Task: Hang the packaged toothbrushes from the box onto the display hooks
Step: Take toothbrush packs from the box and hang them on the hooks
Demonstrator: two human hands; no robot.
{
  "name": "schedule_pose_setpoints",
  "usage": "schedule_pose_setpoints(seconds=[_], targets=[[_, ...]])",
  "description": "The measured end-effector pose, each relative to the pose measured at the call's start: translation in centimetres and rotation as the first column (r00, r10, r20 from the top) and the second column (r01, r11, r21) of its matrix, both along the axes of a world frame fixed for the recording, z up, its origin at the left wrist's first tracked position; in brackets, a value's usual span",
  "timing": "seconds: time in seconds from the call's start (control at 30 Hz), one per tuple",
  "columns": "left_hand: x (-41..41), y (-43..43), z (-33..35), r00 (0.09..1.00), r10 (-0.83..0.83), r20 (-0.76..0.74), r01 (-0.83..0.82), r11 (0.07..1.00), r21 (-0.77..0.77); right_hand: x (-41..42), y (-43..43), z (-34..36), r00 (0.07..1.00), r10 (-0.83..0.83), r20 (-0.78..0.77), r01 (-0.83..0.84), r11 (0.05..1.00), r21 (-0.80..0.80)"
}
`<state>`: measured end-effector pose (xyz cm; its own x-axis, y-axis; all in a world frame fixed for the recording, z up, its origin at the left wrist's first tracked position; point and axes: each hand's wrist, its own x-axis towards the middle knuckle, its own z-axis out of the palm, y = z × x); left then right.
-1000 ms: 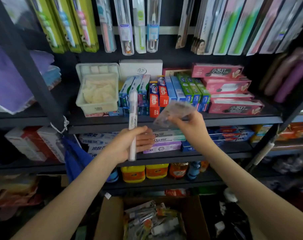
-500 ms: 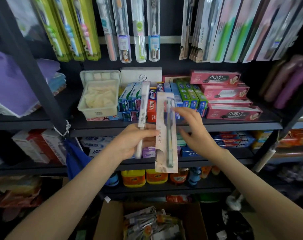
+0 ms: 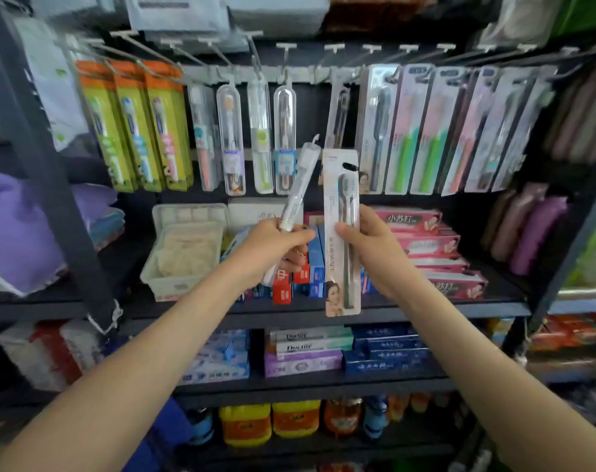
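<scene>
Far left on the rail, three yellow-green packs [image 3: 136, 131] are hanging side by side, and next to them the clear tube packs [image 3: 259, 137] are dangling from the display hooks [image 3: 285, 63]. Below, the left hand [image 3: 272, 248] is wrapping its fingers round the lower end of a slim white toothbrush pack [image 3: 298, 185], tilting it so the hang tab is pointing up toward those tubes. I'd say it's being parked there, waiting its turn.

Just beside it, the flat carded toothbrush pack [image 3: 342, 233] is standing upright in front of the toothpaste shelf [image 3: 443, 310], hole end uppermost. The right hand [image 3: 375, 253] is pinching it at mid-height, thumb on the front and fingers behind, which is leaving the top free to slide onto a hook. A look-alike card [image 3: 337, 114] is hanging directly above, so that's probably the target. Neither pack is hanging yet, and the box is out of view.
</scene>
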<state>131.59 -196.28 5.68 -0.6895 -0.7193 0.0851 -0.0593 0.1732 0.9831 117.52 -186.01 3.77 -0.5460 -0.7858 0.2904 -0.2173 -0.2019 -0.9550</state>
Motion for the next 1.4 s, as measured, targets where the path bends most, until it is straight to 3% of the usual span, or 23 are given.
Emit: schedule_pose_setpoints(seconds=[0.17,0.37,0.83,1.4], targets=[[-2.9,-2.1,3.7,0.976,0.186,-0.113,-0.199,0.972,-0.123,-4.2,-0.9,4.6,0.927,-0.163,-0.337,0.190,0.980,0.050],[-6.0,-3.2,6.1,0.941,0.195,-0.277,-0.257,0.944,-0.208,-7.6,-3.1,8.6,0.783,-0.218,-0.583,0.324,0.942,0.082],[-9.0,-5.6,5.8,0.900,0.270,-0.341,-0.363,0.898,-0.249,-10.2,-11.1,10.2,0.797,-0.406,-0.446,0.403,0.909,-0.108],[-7.5,-7.1,4.3,0.889,0.309,-0.337,-0.419,0.847,-0.329,-10.8,-13.2,9.4,0.720,-0.512,-0.469,0.472,0.856,-0.211]])
